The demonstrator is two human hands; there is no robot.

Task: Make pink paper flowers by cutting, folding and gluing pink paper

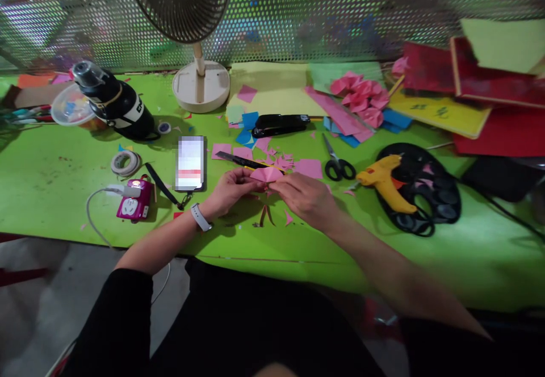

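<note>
Both of my hands meet over the green table [55, 178] on a small folded pink paper [266, 174]. My left hand [232, 191] pinches its left end with fingers closed, a white band on that wrist. My right hand [304, 197] pinches the paper's right end, fingers curled. Pink paper scraps [281, 161] and a black ruler [242, 161] lie just beyond the paper. A few pink offcuts lie on the table below my hands.
A phone [190, 163], tape roll [125, 163], magenta power socket [134, 200] and black bottle [114, 103] lie left. A fan base [201, 86] and black stapler [280, 124] stand behind. Scissors [338, 160], a yellow glue gun [385, 181], pink paper flowers [361, 96] and stacked coloured sheets [468, 87] fill the right.
</note>
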